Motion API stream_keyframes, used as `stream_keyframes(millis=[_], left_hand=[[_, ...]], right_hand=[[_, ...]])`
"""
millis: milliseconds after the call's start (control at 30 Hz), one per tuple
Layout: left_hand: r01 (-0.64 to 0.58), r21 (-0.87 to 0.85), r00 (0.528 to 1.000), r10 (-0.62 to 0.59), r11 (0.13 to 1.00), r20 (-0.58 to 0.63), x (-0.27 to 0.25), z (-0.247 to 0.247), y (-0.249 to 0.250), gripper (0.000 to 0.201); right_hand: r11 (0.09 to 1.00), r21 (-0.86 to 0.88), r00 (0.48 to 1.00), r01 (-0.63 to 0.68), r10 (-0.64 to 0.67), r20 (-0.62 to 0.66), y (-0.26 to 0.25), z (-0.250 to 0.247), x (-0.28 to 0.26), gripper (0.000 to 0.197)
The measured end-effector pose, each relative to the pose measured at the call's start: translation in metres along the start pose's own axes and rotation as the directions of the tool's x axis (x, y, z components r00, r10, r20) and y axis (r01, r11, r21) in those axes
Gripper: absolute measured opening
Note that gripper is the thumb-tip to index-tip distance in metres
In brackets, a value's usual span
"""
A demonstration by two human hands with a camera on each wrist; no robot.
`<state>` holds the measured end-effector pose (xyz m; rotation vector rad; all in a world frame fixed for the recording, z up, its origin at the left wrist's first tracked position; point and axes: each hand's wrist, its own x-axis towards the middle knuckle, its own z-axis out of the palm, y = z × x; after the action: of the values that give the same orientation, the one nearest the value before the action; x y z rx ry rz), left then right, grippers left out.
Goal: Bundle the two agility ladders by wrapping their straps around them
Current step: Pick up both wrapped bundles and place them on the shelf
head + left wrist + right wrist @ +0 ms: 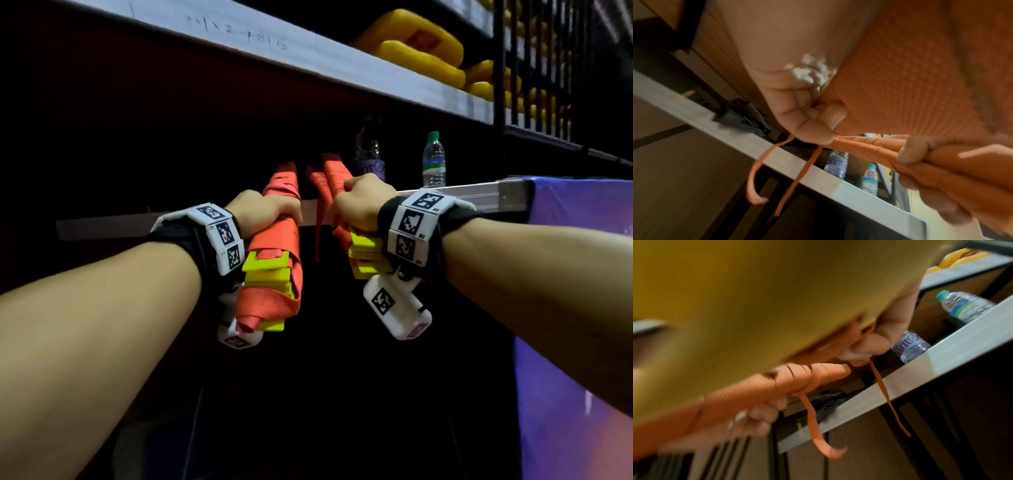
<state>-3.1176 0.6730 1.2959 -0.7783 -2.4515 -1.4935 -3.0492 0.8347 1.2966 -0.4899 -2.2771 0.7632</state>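
two bundled agility ladders are seen, the left ladder point(274, 240) and the right ladder point(346, 212), one held in each of two hands: the left hand point(263, 212) and the right hand point(363, 202). two plastic bottles are counted on the shelf: the dark bottle point(368, 150) and the clear bottle point(434, 161). two loose strap ends point(813, 423) are seen hanging.

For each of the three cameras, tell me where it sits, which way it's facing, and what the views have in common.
Head: worn on the head, facing forward at a shelf; both forearms show, left hand and right hand each gripping a ladder bundle.
Left wrist: under the left wrist, looking along the bundle; fingers show.
Right wrist: under the right wrist, looking at strap tails and the shelf; fingers show.
Shared: all three show the two water bottles.
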Motion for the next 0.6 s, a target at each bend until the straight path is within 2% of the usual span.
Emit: stream_keyframes(millis=[67,233,267,367,400,467,533,600], left_hand=[[-0.015,0.011,1.0,0.015,1.0,-0.01,0.041,0.01,0.0,0.073],[-0.005,0.037,1.0,0.005,0.999,0.0,0.13,0.04,-0.009,0.033],[-0.007,0.033,1.0,0.007,0.999,0.006,0.147,0.047,-0.013,0.034],[-0.023,-0.005,1.0,0.023,1.0,0.014,0.194,0.067,-0.024,0.053],[-0.032,-0.01,0.999,0.033,0.999,0.021,0.21,0.073,-0.027,0.051],[-0.047,0.01,0.994,0.046,0.999,0.095,0.234,0.08,-0.031,0.033],[-0.089,0.008,0.981,0.086,0.996,0.172,0.262,0.084,-0.034,0.031],[-0.076,0.005,0.991,0.075,0.997,0.109,0.293,0.086,-0.038,0.036]], right_hand=[[1.0,-0.005,1.0,0.003,-0.003,-0.014,0.007,0.008,0.037,0.032],[1.0,0.024,1.0,-0.015,0.015,-0.012,0.021,0.031,0.117,0.024],[1.0,0.024,1.0,-0.018,0.018,-0.017,0.024,0.038,0.13,0.025],[0.999,0.033,1.0,-0.014,0.014,0.007,0.031,0.059,0.166,0.029],[0.999,0.037,1.0,-0.009,0.008,0.013,0.034,0.066,0.179,0.028],[0.999,0.04,1.0,-0.005,0.005,0.003,0.038,0.075,0.203,0.025],[1.0,0.03,1.0,-0.008,0.009,-0.005,0.041,0.082,0.223,0.022],[0.999,0.034,1.0,-0.016,0.015,0.01,0.041,0.09,0.244,0.024]])
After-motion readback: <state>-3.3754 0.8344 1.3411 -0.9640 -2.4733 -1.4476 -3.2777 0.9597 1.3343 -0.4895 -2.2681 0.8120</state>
